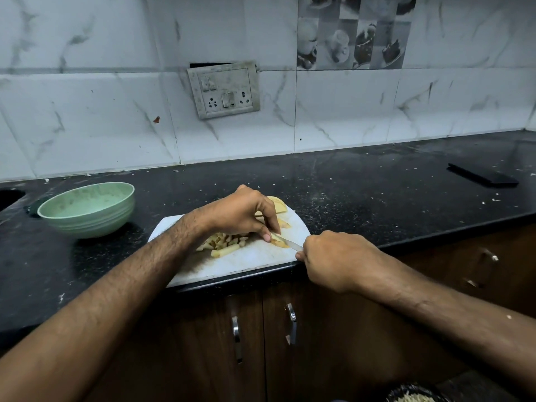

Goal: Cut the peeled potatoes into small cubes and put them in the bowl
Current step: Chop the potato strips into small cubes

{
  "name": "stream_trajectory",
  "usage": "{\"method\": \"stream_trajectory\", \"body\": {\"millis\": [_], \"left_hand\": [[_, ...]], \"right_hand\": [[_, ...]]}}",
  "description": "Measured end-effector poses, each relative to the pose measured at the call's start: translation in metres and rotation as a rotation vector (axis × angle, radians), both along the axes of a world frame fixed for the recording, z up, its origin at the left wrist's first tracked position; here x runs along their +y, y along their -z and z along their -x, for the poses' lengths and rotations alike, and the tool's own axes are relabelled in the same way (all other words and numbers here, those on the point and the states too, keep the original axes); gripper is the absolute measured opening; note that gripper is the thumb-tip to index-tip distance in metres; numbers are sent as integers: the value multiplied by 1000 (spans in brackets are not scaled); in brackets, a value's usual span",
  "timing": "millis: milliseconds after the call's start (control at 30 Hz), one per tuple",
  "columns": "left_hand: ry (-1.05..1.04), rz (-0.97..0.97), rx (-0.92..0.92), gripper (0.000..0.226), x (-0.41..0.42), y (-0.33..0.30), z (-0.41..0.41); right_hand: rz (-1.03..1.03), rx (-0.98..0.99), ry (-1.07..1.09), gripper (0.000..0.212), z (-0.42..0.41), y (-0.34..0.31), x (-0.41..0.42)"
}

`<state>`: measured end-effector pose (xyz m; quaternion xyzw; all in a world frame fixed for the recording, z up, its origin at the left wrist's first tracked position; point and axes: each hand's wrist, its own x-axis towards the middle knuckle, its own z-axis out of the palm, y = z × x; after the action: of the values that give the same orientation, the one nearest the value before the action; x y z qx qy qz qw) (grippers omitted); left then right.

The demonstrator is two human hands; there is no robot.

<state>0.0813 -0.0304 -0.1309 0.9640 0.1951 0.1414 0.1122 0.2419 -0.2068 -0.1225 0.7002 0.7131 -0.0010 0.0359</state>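
A white cutting board (249,261) lies at the front edge of the black counter. On it sits a pile of small potato cubes and sticks (224,245). My left hand (242,211) pinches a yellow potato slice (277,240) with thumb and fingers, holding it down on the board. My right hand (336,258) grips the handle of a knife (288,242), whose blade lies across that slice. More potato pieces (278,206) lie behind my left hand, partly hidden by it. A pale green bowl (87,210) stands on the counter to the left of the board.
A dark flat object (483,174) lies on the counter at the far right. A sink edge (10,197) shows at the far left. A switch and socket plate (223,89) is on the tiled wall. Brown cabinet doors with metal handles (291,322) are below the counter.
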Motion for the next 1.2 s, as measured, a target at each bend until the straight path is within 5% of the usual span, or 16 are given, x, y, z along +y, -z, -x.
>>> {"method": "stream_trajectory", "body": {"millis": [400, 633, 767, 1200], "left_hand": [[-112, -179, -30, 36, -12, 13, 11], [-133, -338, -140, 27, -31, 26, 21], [-137, -412, -82, 21, -32, 27, 28], [-190, -400, 32, 15, -29, 28, 25]], "right_hand": [[-149, -242, -99, 26, 8, 24, -10], [116, 392, 10, 41, -31, 10, 19], [90, 535, 20, 43, -38, 3, 20], [49, -5, 36, 37, -47, -19, -45]]}}
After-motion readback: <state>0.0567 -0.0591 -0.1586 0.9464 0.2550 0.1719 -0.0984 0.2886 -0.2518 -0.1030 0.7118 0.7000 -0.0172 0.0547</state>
